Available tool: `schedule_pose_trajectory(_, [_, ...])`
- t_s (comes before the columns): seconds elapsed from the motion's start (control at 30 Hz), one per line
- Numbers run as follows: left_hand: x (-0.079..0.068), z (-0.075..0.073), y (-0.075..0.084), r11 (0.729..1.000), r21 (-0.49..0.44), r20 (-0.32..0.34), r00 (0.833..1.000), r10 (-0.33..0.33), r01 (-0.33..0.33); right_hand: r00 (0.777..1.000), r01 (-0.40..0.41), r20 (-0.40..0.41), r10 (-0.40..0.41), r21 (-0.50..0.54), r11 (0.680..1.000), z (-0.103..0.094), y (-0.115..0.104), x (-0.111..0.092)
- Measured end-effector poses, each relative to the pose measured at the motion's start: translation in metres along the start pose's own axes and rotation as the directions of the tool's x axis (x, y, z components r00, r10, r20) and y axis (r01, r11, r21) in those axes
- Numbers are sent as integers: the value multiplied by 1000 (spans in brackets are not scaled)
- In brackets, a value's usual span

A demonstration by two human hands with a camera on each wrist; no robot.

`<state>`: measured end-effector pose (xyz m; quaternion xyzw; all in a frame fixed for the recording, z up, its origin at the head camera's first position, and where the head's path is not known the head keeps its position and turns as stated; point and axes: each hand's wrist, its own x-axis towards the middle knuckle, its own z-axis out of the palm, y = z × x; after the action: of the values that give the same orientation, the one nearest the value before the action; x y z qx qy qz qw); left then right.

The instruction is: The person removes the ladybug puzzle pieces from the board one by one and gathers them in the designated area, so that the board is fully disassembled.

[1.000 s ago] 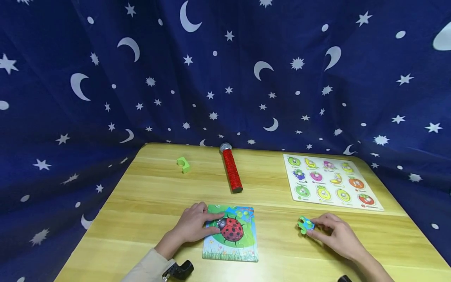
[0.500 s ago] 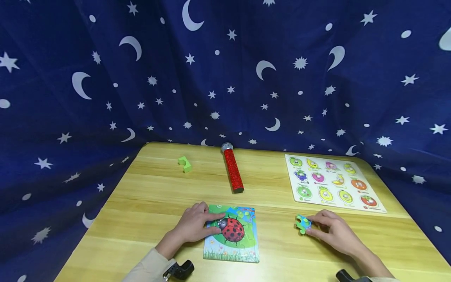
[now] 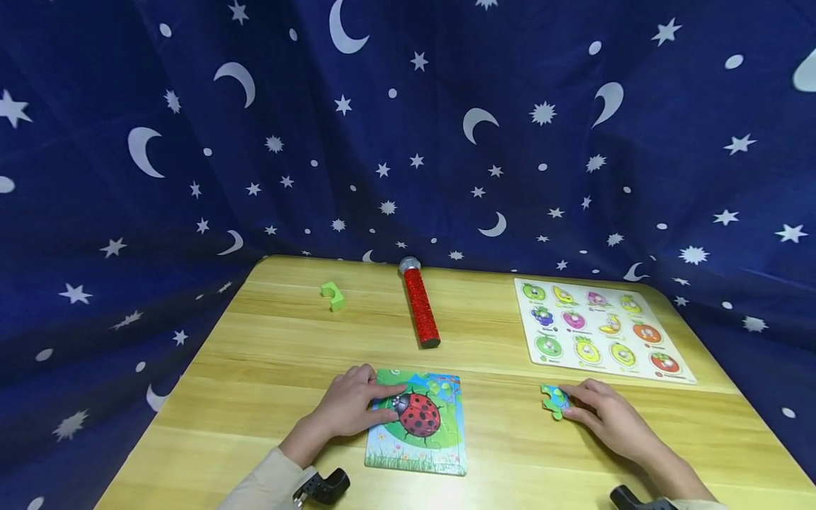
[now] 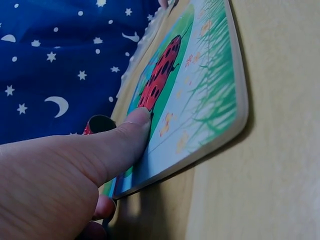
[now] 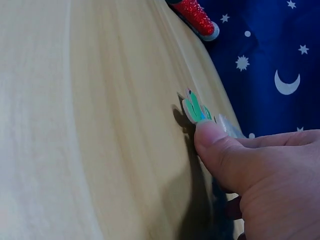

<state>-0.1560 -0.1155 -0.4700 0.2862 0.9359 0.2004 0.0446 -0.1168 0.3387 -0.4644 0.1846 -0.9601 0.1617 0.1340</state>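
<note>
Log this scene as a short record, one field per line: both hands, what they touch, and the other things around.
Left hand: rests on left side of ladybug puzzle
Right hand: pinches blue-green puzzle piece, apart from ladybug puzzle
Red microphone: lying on table, silver head toward curtain
Green block: left of microphone
Fruit board: far right of table

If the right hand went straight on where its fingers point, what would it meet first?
With its pinched puzzle piece leading, the right hand would probably meet the ladybug puzzle first; the hand's height is unclear.

Play area: starry backdrop (image 3: 408, 134), ladybug puzzle (image 3: 418, 425), fruit board (image 3: 604, 331).
</note>
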Motion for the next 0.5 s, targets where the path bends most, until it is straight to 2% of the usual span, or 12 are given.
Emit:
schedule_pose_trajectory(0.17, [1,0,-1,1000,-11,22,1000,-11,12,1000,-10,13,10,-16,1000,2,2,-1])
schedule_pose_trajectory(0.5, [-2,-7,-6,997,-72,13,1000,-7,8,999,25,31,-23,-54,998,1,5,1])
